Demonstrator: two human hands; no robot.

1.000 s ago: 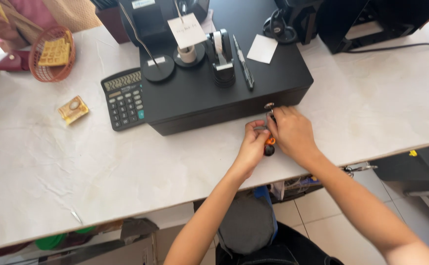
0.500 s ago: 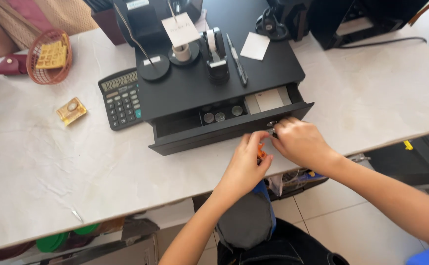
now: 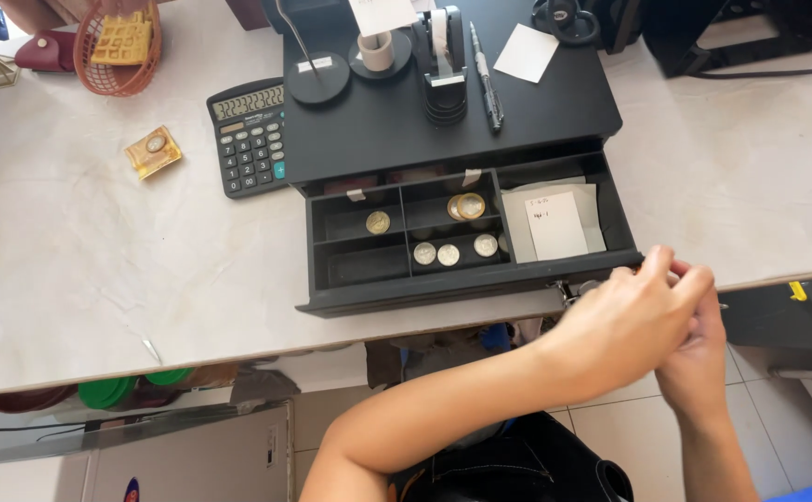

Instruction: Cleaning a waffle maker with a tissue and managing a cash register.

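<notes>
A black cash drawer (image 3: pixel 466 288) stands pulled open from its black box (image 3: pixel 443 121) on the pale counter. Its small compartments hold a few coins (image 3: pixel 449 253), and white paper slips (image 3: pixel 554 223) lie in the wide right section. Both my hands meet at the drawer's front right corner. My left hand (image 3: pixel 624 321) reaches across with curled fingers and covers much of my right hand (image 3: pixel 699 349). My right fingertips pinch something small with an orange spot. A bit of metal key (image 3: pixel 568 290) shows at the drawer front.
On the box stand a tape dispenser (image 3: pixel 443 65), a pen (image 3: pixel 485 79), a paper spike and a white note. A calculator (image 3: pixel 248 135), a small yellow packet (image 3: pixel 153 151) and an orange basket (image 3: pixel 118 46) lie to the left. Black equipment stands at the back right.
The drawer was shut, then slid out toward me and now stands fully open. Both hands have moved from the drawer's front middle to its right corner.
</notes>
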